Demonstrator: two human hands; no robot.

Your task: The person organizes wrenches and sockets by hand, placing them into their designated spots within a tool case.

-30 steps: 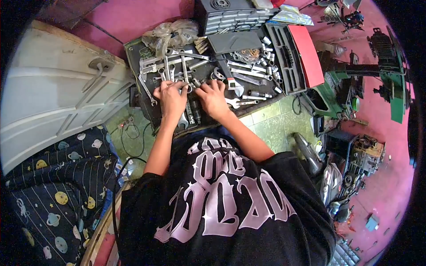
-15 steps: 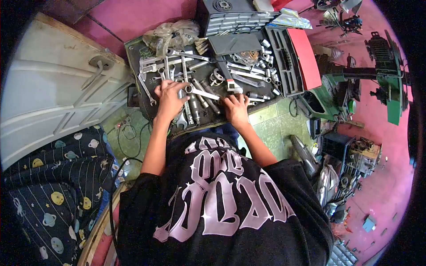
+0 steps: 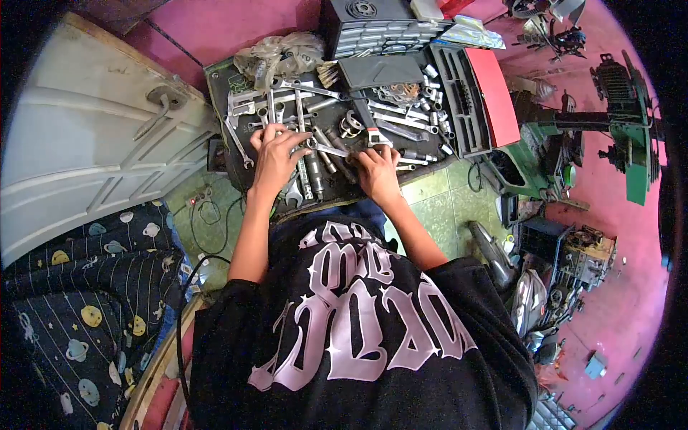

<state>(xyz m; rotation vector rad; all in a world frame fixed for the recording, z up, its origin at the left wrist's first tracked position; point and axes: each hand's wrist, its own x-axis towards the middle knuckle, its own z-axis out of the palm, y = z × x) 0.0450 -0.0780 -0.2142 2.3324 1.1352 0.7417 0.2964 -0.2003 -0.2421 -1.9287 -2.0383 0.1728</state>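
A short wrench [image 3: 331,150] lies between my two hands, above the steel sockets and extension bars [image 3: 315,175]. My left hand [image 3: 276,158] is over the left part of the tools, fingers apart, its fingertips near the wrench's ring end. At the wrench's other end is my right hand [image 3: 378,168], its fingers bent down and close together; what they hold, if anything, is hidden. An adjustable wrench [image 3: 374,135] with a red mark lies just above my right hand. More long wrenches [image 3: 301,115] lie above my left hand.
The dark table [image 3: 215,75] bears a plastic bag [image 3: 287,54], a brush [image 3: 327,74] and a toolbox with a red lid [image 3: 493,97]. A drawer cabinet [image 3: 387,36] stands behind. A white door [image 3: 93,136] is at the left, a green machine [image 3: 530,161] at the right.
The wrench between my hands has shifted slightly and lies at a lower tilt. My left hand's fingers have spread over its ring end, and my right hand has moved slightly left.
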